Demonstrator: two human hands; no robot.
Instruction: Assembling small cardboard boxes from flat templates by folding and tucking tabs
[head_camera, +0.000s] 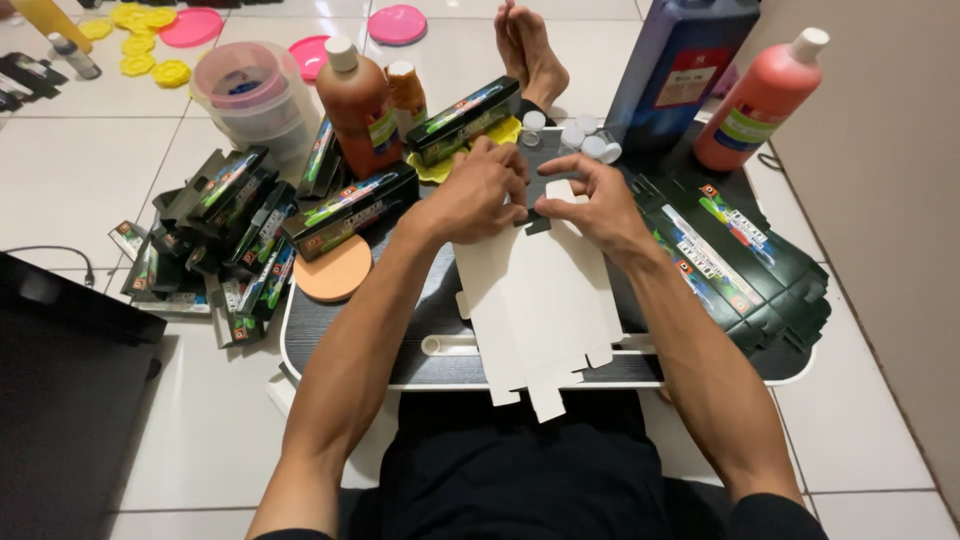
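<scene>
A: What's cut off nearest the camera?

B: The lap in black cloth, and a dark panel (70, 400) at 8 o'clock that runs out of frame. Above the lap, a white unfolded carton blank (540, 300) lies plain side up on the small dark bench (440, 350); its lower tabs overhang the near edge.

A: And the hands?

B: Both sit at the blank's far end. The left hand (480, 195) has its grip curled down onto the edge, fingertips hidden underneath. The right hand (590, 200) pinches a small flap between thumb and fingers.

A: Around them?

B: At 3 o'clock, a stack of flat dark printed cartons (740, 270). At 9 o'clock, folded dark boxes (230, 230) heaped on the white tiled floor (90, 170), plus an orange disc (333, 272). Farther off, at 12, bare feet (528, 45), a brown bottle (358, 105) and a blue jug (680, 65) cropped at the top; a red bottle (762, 100) at 1 o'clock.
</scene>
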